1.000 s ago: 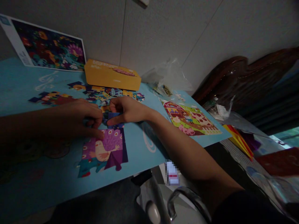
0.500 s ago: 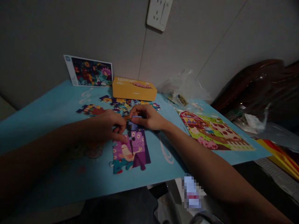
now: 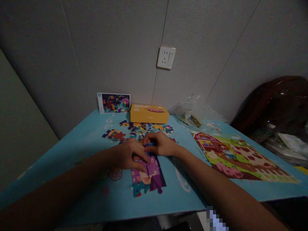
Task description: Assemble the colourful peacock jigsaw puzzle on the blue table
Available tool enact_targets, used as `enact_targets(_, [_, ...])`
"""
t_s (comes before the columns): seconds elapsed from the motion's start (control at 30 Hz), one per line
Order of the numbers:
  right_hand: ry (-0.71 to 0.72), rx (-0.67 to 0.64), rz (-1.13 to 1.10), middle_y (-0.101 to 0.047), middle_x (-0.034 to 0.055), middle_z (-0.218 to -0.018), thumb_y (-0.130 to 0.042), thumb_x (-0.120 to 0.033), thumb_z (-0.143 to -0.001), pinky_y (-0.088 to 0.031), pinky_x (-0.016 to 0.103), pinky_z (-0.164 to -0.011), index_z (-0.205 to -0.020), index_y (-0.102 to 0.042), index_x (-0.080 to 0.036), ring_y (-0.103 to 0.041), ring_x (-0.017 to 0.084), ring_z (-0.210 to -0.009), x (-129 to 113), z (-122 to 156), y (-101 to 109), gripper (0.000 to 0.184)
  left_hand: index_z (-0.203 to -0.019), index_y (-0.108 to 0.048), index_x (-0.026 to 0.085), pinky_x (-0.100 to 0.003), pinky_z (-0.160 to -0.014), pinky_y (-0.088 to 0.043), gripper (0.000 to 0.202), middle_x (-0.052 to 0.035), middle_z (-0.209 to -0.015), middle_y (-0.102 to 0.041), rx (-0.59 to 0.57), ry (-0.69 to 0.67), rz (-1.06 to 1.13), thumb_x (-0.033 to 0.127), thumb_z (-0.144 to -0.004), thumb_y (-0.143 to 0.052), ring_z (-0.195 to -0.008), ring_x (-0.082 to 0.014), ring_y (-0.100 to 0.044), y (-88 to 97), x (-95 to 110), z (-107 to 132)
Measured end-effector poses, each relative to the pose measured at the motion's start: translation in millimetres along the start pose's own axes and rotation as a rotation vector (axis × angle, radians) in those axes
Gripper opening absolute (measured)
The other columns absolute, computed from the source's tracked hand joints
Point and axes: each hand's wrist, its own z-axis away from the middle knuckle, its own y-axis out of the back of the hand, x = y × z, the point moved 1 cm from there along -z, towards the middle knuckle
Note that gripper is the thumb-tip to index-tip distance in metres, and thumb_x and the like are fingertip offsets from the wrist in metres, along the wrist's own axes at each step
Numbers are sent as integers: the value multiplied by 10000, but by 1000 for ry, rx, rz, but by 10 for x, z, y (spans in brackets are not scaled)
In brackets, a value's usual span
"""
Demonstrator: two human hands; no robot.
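Note:
A joined section of purple jigsaw puzzle point(image 3: 157, 179), with a pale figure and teal pieces along its lower edge, lies flat on the table. My left hand point(image 3: 128, 153) rests on its left side, thumb and forefinger apart and touching the top. Just beyond the section's far edge, my right hand point(image 3: 163, 145) pinches a blue-purple puzzle piece point(image 3: 149, 145) between thumb and fingers. Part of that piece is covered by the fingers, so I cannot tell whether it is locked in. Loose puzzle pieces point(image 3: 144, 129) lie behind both hands.
A yellow box point(image 3: 149, 115) and a picture card point(image 3: 115, 103) stand against the wall. On the right lie a finished farm puzzle point(image 3: 231, 154) and a clear plastic bag point(image 3: 194, 110). More pieces point(image 3: 115, 135) sit left of the box, on the blue tablecloth point(image 3: 84, 199).
The view has tilted up and shifted, so everything sits lower in the picture. My left hand has its fingers further over the purple section; the right still pinches the piece at its far edge.

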Motion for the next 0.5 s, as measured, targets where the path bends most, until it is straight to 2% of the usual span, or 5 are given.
enact_targets(0.1, [7, 1, 20, -625, 2, -750, -673, -148, -684, -397, 215, -627, -837, -632, -135, -522, 117, -663, -26, -2, 9, 158, -937, -745, 206, -274, -659, -392, 278, -26, -586, -624, -66, -27, -8, 426, -781, -678, -630, -146, -569, -34, 3, 4])
enact_targets(0.23, [19, 13, 18, -641, 8, -780, -659, -142, -698, -407, 221, -653, -852, -641, -135, -540, 120, -681, -34, -6, 4, 155, -891, -754, 203, -287, -655, -388, 221, -35, -590, -629, -47, -58, -45, 382, -802, -662, -620, -150, -572, -25, 66, -1])
enact_targets(0.33, [24, 7, 32, -643, 9, -780, -675, -160, -697, -408, 226, -663, -859, -651, -131, -546, 125, -692, -34, -9, 0, 166, -954, -737, 200, -272, -616, -386, 199, -36, -625, -652, -44, -54, -9, 310, -824, -633, -603, -141, -567, -33, 164, -13])
enact_targets(0.5, [-16, 1, 33, -635, 4, -731, -682, -183, -710, -407, 211, -616, -864, -661, -125, -548, 119, -651, -33, -12, -5, 166, -1022, -719, 216, -266, -589, -377, 257, -25, -641, -663, -156, -41, 25, 336, -800, -671, -599, -137, -568, -110, 266, -34])
